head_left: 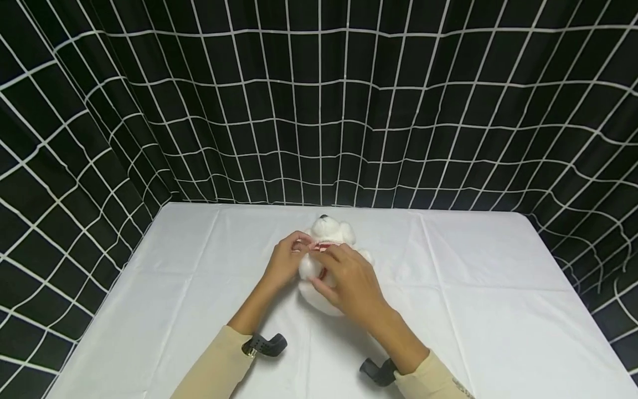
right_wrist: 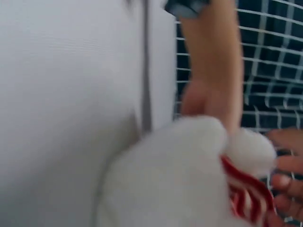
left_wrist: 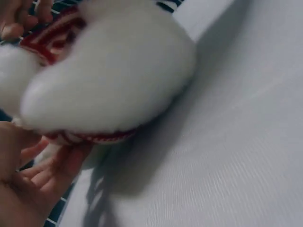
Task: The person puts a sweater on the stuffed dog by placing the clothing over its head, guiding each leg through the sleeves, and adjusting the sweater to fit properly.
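**Two hands at the scarf of a white plush bear**

While both sleeves enter from the near edge, the right hand (head_left: pixel 349 282) lies over the plush bear (head_left: pixel 326 230), its fingers curled and pinching the red-and-white striped scarf (head_left: pixel 321 246). The left hand (head_left: pixel 284 260) pinches the same scarf from the other side. The bear is fluffy, round and soft, lying mid-table on the smooth white tablecloth (head_left: pixel 473 288). Behind hangs a black curtain (head_left: pixel 319 111) with a white grid.

There was one white plush bear (head_left: pixel 326 249) lying near the middle of one white-covered table (head_left: pixel 473 288), wearing one red-and-white striped scarf (head_left: pixel 321 246). Two hands were on it, one left hand (head_left: pixel 285 260) and one right hand (head_left: pixel 349 280). One black grid-patterned curtain (head_left: pixel 319 111) hung on the far side.
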Tool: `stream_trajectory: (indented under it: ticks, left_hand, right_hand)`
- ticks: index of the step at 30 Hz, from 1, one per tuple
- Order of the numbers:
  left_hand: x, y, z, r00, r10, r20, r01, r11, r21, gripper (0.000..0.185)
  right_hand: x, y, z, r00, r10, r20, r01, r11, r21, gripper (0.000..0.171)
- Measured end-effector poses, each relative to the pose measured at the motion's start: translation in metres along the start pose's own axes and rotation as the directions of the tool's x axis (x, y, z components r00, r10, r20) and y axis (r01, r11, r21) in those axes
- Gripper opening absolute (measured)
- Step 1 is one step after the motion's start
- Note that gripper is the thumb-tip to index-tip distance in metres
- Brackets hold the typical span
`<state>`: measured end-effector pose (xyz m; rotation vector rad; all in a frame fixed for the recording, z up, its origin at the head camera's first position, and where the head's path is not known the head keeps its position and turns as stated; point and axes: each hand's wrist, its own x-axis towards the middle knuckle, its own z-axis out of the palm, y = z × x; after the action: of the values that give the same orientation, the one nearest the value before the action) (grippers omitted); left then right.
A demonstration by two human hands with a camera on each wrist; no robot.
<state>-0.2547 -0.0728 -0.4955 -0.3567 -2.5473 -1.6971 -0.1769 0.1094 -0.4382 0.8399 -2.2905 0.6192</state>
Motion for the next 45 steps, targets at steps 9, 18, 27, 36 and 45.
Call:
stream_trajectory:
  ticks: [9,18,27,36,45]
  left_hand:
    - [-0.005,-0.001,-0.006,0.997,-0.019,0.072,0.031,0.986,-0.165,0.021]
    - [-0.001,-0.011,0.004,0.992,-0.079,0.103,0.101,0.966,-0.237,0.023]
    - [0.001,-0.008,0.012,0.994,-0.089,0.063,0.098,0.982,-0.161,0.015]
    - [0.002,-0.017,0.006,0.979,-0.035,0.201,0.083,0.969,-0.232,0.035]
    - [0.01,-0.018,0.006,0.98,0.064,0.191,-0.054,0.997,-0.06,0.035]
  right_hand:
    - [0.0,0.081,-0.033,0.854,0.508,0.117,-0.491,0.71,0.504,0.016]
    - [-0.013,0.121,-0.001,0.746,0.355,0.564,-0.66,0.51,0.551,0.027]
    - [-0.012,0.115,0.021,0.762,0.423,0.491,-0.645,0.431,0.631,0.017]
    - [-0.022,0.127,0.017,0.758,0.336,0.559,-0.652,0.38,0.657,0.027]
    - [-0.015,0.128,0.011,0.774,0.299,0.558,-0.612,0.582,0.536,0.033]
